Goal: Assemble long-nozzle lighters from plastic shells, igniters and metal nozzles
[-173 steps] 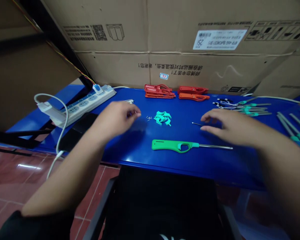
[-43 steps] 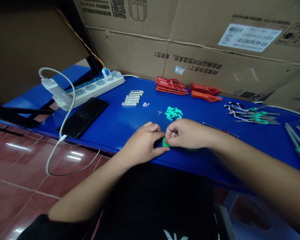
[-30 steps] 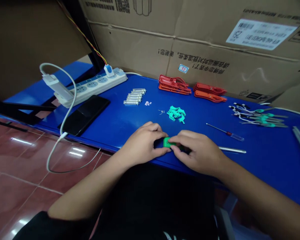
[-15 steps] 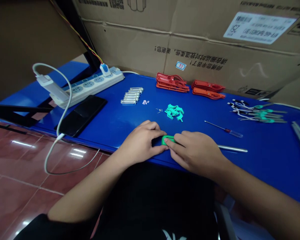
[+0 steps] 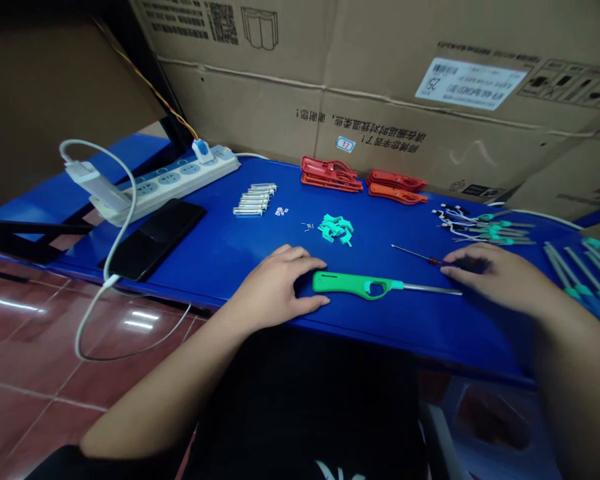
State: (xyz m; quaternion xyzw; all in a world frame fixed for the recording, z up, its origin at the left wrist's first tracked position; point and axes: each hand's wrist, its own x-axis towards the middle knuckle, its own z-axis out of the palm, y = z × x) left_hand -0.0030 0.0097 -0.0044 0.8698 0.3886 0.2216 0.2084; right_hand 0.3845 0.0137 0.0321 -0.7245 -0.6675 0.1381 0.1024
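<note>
A green gas lighter [image 5: 347, 283] with a long metal tube lies flat near the table's front edge, its tube pointing right. My left hand [image 5: 275, 287] rests at the handle end, thumb and fingers apart on either side of it and not closed on it. To the right, my right hand [image 5: 500, 277] has thumb and forefinger at the handle of a small screwdriver [image 5: 414, 253], pinching it. Its thin shaft points left, and most of the handle is hidden by my fingers. Behind the lighter lies a pile of turquoise plastic pieces [image 5: 336, 229].
On the blue table [image 5: 270, 247] are clear cylinders [image 5: 254, 200], tiny pins [image 5: 307, 227], red-orange handle shells [image 5: 330, 175], wired metal tubes [image 5: 500, 230], a black phone [image 5: 155, 237] and a power strip [image 5: 167, 180]. A large cardboard box [image 5: 260, 100] stands behind.
My right hand has let go of the lighter and moved right to the screwdriver. My left hand has stayed by the lighter, which is now fully in sight. The view has shifted slightly.
</note>
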